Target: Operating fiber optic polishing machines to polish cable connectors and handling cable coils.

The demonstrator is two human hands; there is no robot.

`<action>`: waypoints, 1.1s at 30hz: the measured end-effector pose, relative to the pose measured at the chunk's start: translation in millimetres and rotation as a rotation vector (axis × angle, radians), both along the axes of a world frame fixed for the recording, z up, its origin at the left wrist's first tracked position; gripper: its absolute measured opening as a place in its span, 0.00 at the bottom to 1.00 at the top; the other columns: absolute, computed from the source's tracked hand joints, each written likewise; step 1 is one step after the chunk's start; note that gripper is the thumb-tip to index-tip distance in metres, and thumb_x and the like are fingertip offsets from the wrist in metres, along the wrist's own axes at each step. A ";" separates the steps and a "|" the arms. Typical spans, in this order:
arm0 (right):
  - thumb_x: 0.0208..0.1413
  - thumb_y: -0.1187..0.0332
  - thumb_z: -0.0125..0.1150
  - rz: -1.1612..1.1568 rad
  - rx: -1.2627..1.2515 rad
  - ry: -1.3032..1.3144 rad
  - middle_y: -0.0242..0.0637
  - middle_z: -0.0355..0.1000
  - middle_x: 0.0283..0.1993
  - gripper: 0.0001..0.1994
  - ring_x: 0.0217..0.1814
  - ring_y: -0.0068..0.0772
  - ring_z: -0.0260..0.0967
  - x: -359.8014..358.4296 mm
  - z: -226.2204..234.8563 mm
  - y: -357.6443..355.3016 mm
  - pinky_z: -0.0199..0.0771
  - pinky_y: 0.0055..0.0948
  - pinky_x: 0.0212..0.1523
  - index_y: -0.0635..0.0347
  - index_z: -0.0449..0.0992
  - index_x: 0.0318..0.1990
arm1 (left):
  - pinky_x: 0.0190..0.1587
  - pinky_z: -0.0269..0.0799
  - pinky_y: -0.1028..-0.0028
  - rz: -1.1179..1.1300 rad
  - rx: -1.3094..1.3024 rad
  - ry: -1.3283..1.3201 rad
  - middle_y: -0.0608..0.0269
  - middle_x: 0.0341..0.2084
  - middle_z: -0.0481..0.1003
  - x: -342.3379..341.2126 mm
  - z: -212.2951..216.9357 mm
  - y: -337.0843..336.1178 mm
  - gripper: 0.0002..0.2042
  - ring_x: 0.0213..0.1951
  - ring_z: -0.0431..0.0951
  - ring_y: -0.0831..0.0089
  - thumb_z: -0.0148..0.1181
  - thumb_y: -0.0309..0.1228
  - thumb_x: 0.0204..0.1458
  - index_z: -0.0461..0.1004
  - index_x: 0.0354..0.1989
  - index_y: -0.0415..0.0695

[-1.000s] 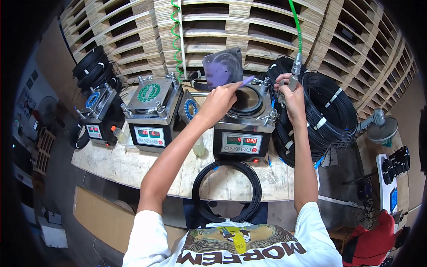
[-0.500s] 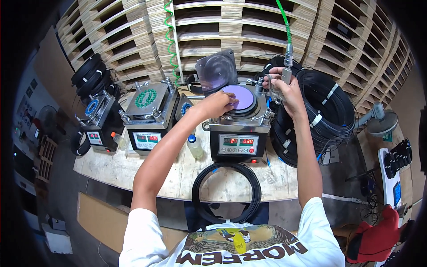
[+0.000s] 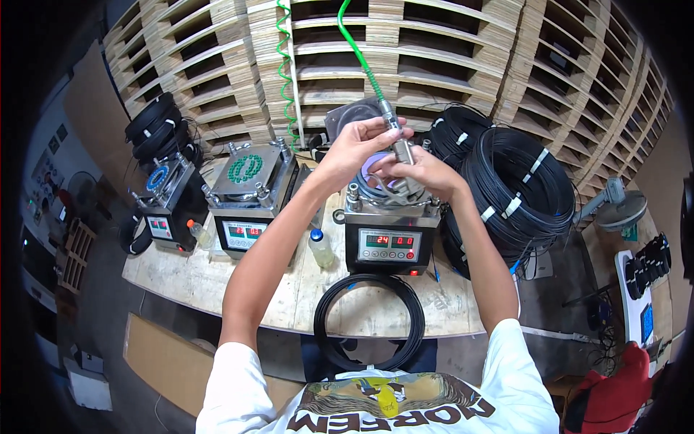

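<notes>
Setting: a workshop with stacked wooden pallets [image 3: 463,65] behind a pale wooden workbench [image 3: 217,282].
Bench: 3 black press machines with digital front panels stand in a row; the middle one [image 3: 249,199] has its lid shut.
Right machine [image 3: 390,231]: lid raised, a purple disc partly visible under the hands.
Air blow gun [image 3: 400,148]: a metal tool on a green hose [image 3: 356,43] that comes down from above, held just over the open right machine.
Left hand [image 3: 354,148]: fingers curled closed around the upper part of the air blow gun.
Right hand [image 3: 426,173]: fingers wrapped around the gun's lower body, touching the left hand.
Cable: a black coil [image 3: 370,322] hangs over the bench's front edge; large black coils [image 3: 517,188] stand at the right.
Small things: 2 little bottles, one [image 3: 320,248] between the middle and right machines.
</notes>
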State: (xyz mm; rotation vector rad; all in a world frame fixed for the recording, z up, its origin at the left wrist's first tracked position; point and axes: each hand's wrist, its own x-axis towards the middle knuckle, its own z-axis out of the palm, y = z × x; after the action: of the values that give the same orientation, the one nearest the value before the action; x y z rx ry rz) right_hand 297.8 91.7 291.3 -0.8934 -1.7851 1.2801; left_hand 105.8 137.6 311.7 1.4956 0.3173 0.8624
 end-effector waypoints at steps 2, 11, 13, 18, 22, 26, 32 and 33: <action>0.60 0.60 0.64 -0.047 0.028 -0.046 0.36 0.80 0.46 0.18 0.50 0.26 0.75 -13.5 -0.5 -1.9 0.72 0.26 0.54 0.66 0.79 0.50 | 0.55 0.77 0.70 0.060 0.008 -0.054 0.57 0.50 0.78 -10.6 8.0 -12.6 0.19 0.50 0.80 0.71 0.57 0.32 0.64 0.70 0.61 0.36; 0.62 0.66 0.62 -0.232 0.119 -0.303 0.29 0.74 0.36 0.17 0.36 0.16 0.68 17.9 1.4 -23.5 0.66 0.18 0.35 0.65 0.76 0.55 | 0.52 0.75 0.73 0.489 0.265 0.185 0.61 0.41 0.82 -107.1 112.2 65.6 0.14 0.44 0.82 0.76 0.60 0.37 0.62 0.78 0.49 0.40; 0.61 0.70 0.61 -0.297 0.142 -0.317 0.24 0.69 0.30 0.13 0.30 0.13 0.60 26.1 -15.8 -17.0 0.62 0.18 0.30 0.66 0.78 0.51 | 0.50 0.74 0.74 0.640 0.276 0.214 0.63 0.38 0.83 -128.3 116.5 122.5 0.14 0.42 0.81 0.77 0.63 0.40 0.60 0.81 0.45 0.41; 0.61 0.74 0.58 -0.373 0.131 -0.267 0.21 0.65 0.28 0.09 0.28 0.11 0.55 24.5 -28.1 -23.8 0.54 0.17 0.27 0.65 0.80 0.46 | 0.39 0.72 0.75 0.922 0.216 0.311 0.66 0.31 0.81 -148.1 89.9 244.9 0.11 0.33 0.76 0.80 0.70 0.33 0.54 0.82 0.42 0.41; 0.61 0.73 0.58 -0.389 0.125 -0.275 0.22 0.68 0.30 0.09 0.30 0.11 0.57 21.5 -31.6 -23.1 0.55 0.17 0.29 0.66 0.80 0.45 | 0.30 0.70 0.72 1.235 0.239 0.372 0.65 0.25 0.80 -171.3 35.6 321.6 0.11 0.26 0.74 0.79 0.75 0.33 0.47 0.84 0.35 0.42; 0.63 0.72 0.57 -0.485 0.094 -0.202 0.24 0.70 0.29 0.09 0.30 0.12 0.61 34.4 -39.6 -28.0 0.58 0.16 0.30 0.65 0.80 0.45 | 0.41 0.77 0.66 1.329 0.212 0.397 0.51 0.29 0.83 -140.7 -8.4 369.0 0.14 0.33 0.83 0.66 0.76 0.35 0.40 0.85 0.31 0.40; 0.63 0.70 0.58 -0.516 0.047 -0.131 0.24 0.70 0.27 0.09 0.25 0.10 0.57 28.6 -40.7 -22.6 0.51 0.15 0.25 0.64 0.81 0.45 | 0.40 0.75 0.69 1.299 0.203 0.480 0.61 0.30 0.83 -175.4 -38.4 398.5 0.11 0.33 0.81 0.75 0.75 0.33 0.44 0.85 0.35 0.42; 0.63 0.70 0.58 -0.518 0.051 -0.136 0.24 0.70 0.27 0.09 0.24 0.09 0.56 25.9 -37.0 -22.8 0.50 0.15 0.24 0.64 0.81 0.44 | 0.40 0.75 0.69 1.298 0.202 0.488 0.61 0.30 0.83 -178.9 -41.1 398.9 0.11 0.33 0.81 0.75 0.75 0.33 0.44 0.85 0.35 0.42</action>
State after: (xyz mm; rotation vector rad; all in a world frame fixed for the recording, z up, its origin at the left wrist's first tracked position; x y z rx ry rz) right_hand 323.7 68.9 254.3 -1.3318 -1.5344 0.8524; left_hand -73.1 536.5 270.6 1.5966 1.7219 1.5227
